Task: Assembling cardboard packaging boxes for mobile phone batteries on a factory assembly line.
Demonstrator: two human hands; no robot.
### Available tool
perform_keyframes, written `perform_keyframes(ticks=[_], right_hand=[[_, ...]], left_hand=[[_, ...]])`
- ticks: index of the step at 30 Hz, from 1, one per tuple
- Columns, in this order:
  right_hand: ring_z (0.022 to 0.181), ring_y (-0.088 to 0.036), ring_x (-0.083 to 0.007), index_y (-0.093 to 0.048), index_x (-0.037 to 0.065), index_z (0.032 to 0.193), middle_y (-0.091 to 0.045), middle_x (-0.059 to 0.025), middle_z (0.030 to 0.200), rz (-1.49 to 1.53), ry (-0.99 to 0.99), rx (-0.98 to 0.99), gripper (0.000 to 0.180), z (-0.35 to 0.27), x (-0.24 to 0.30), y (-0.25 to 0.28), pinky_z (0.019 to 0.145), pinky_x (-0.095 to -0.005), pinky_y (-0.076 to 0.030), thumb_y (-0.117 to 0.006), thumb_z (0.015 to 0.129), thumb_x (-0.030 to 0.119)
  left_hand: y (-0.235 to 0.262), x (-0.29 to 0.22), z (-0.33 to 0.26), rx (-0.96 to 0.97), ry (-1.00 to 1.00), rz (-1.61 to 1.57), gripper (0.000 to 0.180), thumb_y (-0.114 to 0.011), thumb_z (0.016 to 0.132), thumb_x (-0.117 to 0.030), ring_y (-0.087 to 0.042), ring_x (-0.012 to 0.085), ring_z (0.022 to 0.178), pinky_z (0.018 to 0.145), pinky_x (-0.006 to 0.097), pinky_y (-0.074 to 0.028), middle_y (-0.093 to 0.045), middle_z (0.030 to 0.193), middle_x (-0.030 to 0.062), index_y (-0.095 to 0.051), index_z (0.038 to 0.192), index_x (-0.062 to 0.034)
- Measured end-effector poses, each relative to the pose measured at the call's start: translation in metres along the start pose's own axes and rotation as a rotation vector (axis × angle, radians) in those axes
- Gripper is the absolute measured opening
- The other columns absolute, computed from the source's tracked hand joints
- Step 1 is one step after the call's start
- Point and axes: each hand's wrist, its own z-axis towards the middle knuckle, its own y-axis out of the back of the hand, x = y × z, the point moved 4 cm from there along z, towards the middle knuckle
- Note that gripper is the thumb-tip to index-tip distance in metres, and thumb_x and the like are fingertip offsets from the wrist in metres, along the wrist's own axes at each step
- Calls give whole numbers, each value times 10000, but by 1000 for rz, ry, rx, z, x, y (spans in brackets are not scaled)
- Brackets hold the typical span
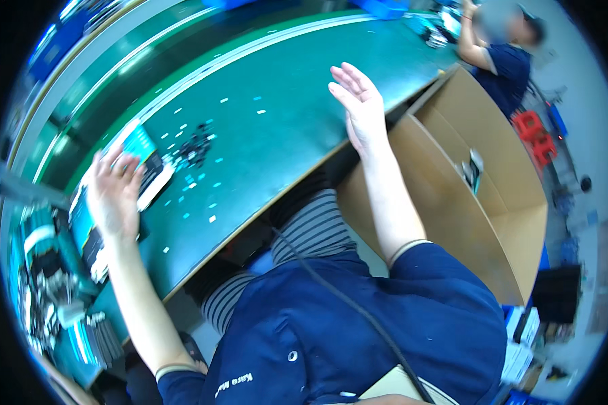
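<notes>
Resting spread left hand point(115, 196) on teal package point(138, 158), right hand point(358, 101) open, empty, well apart

flat teal-and-black retail box point(145, 162) on green bench, under left hand point(113, 196). Large open brown cardboard carton point(493, 223) right of bench, 1 small packet point(473, 172) inside.
</notes>
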Motion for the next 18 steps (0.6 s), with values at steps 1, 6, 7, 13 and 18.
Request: perform_keyframes(ticks=[1,6,7,13,18], right_hand=[[1230,-501,-259,-541,6,1264,-576,-137,1262,-182,-2,91,492,1,-3,-20,1081,-386,-354,-724,819,105],[1176,-535,-202,-607,61,1217,-603,-91,1225,-710,-115,608,414,6,-13,-98,1034,-350,-404,-709,840,198],[1176,-535,-202,-607,61,1217,-603,-91,1225,-684,-112,640,414,10,-19,-111,1034,-350,-404,-709,840,198],[880,-642,-223,-673,37,1083,-684,-118,950,-1014,-43,1060,302,34,-47,-189,801,-331,-508,-666,847,226],[694,-589,-115,-669,0,890,-634,-50,750,-1124,-93,1215,240,44,-51,-221,645,-261,-487,-740,739,173]], left_hand=[[11,3,2,-49,-68,130,415,-513,956,-345,-591,239,997,882,345,-469,-627,1016,113,-545,1176,5],[-13,-8,2,-299,-306,1295,338,-562,936,-284,-588,244,1039,914,366,-452,-627,1061,135,-600,1136,-14],[-9,-7,0,-269,-438,1528,404,-578,917,-320,-568,282,1077,940,385,-436,-606,1116,166,-586,1152,9],[-11,19,-13,-239,-400,2103,644,-568,874,-491,-396,414,1284,1093,511,-257,-462,1328,292,-544,1227,48],[-15,20,-12,-85,-504,2066,581,-585,862,-501,-393,404,1294,1092,519,-258,-468,1344,262,-596,1219,-42]])
